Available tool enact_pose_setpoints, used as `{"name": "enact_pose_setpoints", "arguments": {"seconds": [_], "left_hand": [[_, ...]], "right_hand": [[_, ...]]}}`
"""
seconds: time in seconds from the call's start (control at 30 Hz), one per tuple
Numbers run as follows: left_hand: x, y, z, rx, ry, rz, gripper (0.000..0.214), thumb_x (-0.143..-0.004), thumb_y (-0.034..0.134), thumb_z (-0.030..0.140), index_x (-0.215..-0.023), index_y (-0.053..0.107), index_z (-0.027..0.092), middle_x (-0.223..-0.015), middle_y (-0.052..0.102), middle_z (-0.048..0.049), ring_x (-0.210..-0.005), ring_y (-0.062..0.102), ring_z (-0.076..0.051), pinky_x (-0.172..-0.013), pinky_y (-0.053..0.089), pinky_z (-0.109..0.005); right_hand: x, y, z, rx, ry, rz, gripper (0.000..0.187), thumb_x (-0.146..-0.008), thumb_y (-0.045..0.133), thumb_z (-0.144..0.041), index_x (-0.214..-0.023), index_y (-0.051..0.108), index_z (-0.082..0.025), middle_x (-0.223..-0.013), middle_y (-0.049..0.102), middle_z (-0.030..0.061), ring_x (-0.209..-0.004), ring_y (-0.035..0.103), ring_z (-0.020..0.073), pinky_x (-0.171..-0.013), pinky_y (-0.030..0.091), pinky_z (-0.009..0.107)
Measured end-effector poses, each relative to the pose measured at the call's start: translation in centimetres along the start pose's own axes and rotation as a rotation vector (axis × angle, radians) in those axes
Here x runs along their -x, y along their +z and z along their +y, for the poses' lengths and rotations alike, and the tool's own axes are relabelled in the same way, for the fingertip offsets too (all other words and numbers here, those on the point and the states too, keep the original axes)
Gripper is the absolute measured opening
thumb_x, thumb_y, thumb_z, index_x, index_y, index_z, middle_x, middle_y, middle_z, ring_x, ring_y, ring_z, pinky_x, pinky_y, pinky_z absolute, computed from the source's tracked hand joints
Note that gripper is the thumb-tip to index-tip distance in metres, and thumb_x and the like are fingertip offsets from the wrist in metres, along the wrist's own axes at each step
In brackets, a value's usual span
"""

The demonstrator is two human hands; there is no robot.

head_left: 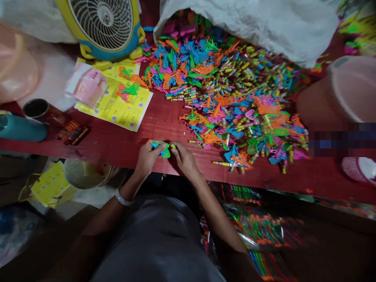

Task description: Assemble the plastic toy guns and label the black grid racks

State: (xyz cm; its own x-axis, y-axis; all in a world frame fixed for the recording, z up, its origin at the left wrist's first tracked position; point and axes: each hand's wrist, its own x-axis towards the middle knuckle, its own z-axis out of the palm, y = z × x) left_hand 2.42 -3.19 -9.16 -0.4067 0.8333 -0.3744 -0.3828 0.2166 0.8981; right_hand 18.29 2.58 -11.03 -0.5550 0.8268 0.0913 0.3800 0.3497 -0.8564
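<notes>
Near the table's front edge, my left hand [146,158] grips a few small plastic toy pieces [164,152] in blue, green and orange, its thumb lying across them. Close beside it on the right, the fingers of my right hand [186,159] are pinched around a small yellow-green piece [173,146], mostly covered by the fingertips. To the right lies a big heap of similar plastic toy pieces [214,111], mixed with small striped tubes [235,74].
A white sack [249,23] lies open behind the heap. Yellow printed sheets [129,113], a pink packet [87,85] and a fan [105,23] stand left. A teal bottle [23,128], dark red can [44,111] and bucket [352,90] flank the red table [164,117].
</notes>
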Motion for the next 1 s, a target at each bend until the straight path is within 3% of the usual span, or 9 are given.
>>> {"name": "enact_pose_setpoints", "arguments": {"seconds": [0.33, 0.6, 0.7, 0.8, 0.9, 0.97, 1.0], "left_hand": [[0.0, 0.0, -0.2, -0.014, 0.000, 0.009, 0.033, -0.063, 0.088, 0.041, -0.077, 0.074, 0.014, -0.070, 0.069, 0.0000, -0.065, 0.060, -0.012, -0.068, 0.049, -0.026], [1.0, 0.2, -1.4, 0.053, -0.043, 0.073, 0.037, -0.060, 0.090, 0.043, -0.071, 0.068, 0.015, -0.065, 0.064, 0.0025, -0.062, 0.056, -0.011, -0.063, 0.049, -0.025], [0.8, 0.6, -1.2, 0.000, -0.029, -0.006, 0.037, -0.067, 0.086, 0.046, -0.077, 0.068, 0.015, -0.072, 0.067, 0.0007, -0.067, 0.060, -0.012, -0.067, 0.052, -0.026], [-0.3, 1.1, -0.5, -0.147, 0.127, -0.108, 0.041, -0.081, 0.076, 0.048, -0.106, 0.068, 0.017, -0.092, 0.073, -0.0041, -0.085, 0.068, -0.017, -0.081, 0.056, -0.030], [-1.7, 0.5, -0.5, -0.459, 0.412, -0.053, 0.056, -0.092, 0.066, 0.049, -0.138, 0.055, 0.019, -0.125, 0.069, -0.0137, -0.116, 0.067, -0.024, -0.100, 0.054, -0.040], [-2.5, -0.8, -1.4, -0.739, 0.603, 0.045, 0.060, -0.095, 0.060, 0.051, -0.144, 0.053, 0.017, -0.145, 0.059, -0.0200, -0.136, 0.056, -0.030, -0.113, 0.047, -0.048], [-2.8, -1.6, -2.1, -0.885, 0.669, 0.076, 0.059, -0.098, 0.057, 0.051, -0.145, 0.053, 0.015, -0.149, 0.056, -0.0219, -0.143, 0.050, -0.034, -0.118, 0.042, -0.053]], "right_hand": [[0.2, -0.1, 0.7, 0.041, -0.056, -0.095, 0.046, -0.107, 0.039, -0.052, -0.124, 0.069, -0.023, -0.117, 0.076, 0.0099, -0.108, 0.070, 0.0221, -0.097, 0.057, 0.039], [2.6, 1.8, 0.9, 0.120, -0.108, -0.109, 0.041, -0.108, 0.038, -0.041, -0.123, 0.070, -0.020, -0.119, 0.076, 0.0130, -0.110, 0.072, 0.0231, -0.095, 0.059, 0.038], [2.4, 0.3, 0.6, 0.145, -0.157, -0.124, 0.038, -0.108, 0.039, -0.038, -0.123, 0.069, -0.019, -0.113, 0.077, 0.0129, -0.102, 0.073, 0.0218, -0.088, 0.060, 0.036], [0.7, -4.3, 0.0, 0.338, -0.172, 0.072, 0.037, -0.108, 0.039, -0.035, -0.127, 0.067, -0.020, -0.108, 0.075, 0.0124, -0.099, 0.070, 0.0228, -0.088, 0.059, 0.038], [-0.7, -9.2, -0.8, 0.608, -0.153, 0.545, 0.045, -0.104, 0.049, -0.037, -0.146, 0.054, -0.022, -0.132, 0.064, 0.0167, -0.124, 0.058, 0.0302, -0.105, 0.049, 0.053], [-0.7, -10.2, -1.1, 0.696, -0.209, 0.750, 0.056, -0.102, 0.053, -0.035, -0.156, 0.043, -0.023, -0.144, 0.055, 0.0181, -0.135, 0.049, 0.0332, -0.110, 0.043, 0.056], [-0.5, -9.6, -1.0, 0.710, -0.263, 0.753, 0.059, -0.102, 0.053, -0.031, -0.159, 0.039, -0.025, -0.145, 0.054, 0.0174, -0.136, 0.049, 0.0324, -0.110, 0.043, 0.054]]}}
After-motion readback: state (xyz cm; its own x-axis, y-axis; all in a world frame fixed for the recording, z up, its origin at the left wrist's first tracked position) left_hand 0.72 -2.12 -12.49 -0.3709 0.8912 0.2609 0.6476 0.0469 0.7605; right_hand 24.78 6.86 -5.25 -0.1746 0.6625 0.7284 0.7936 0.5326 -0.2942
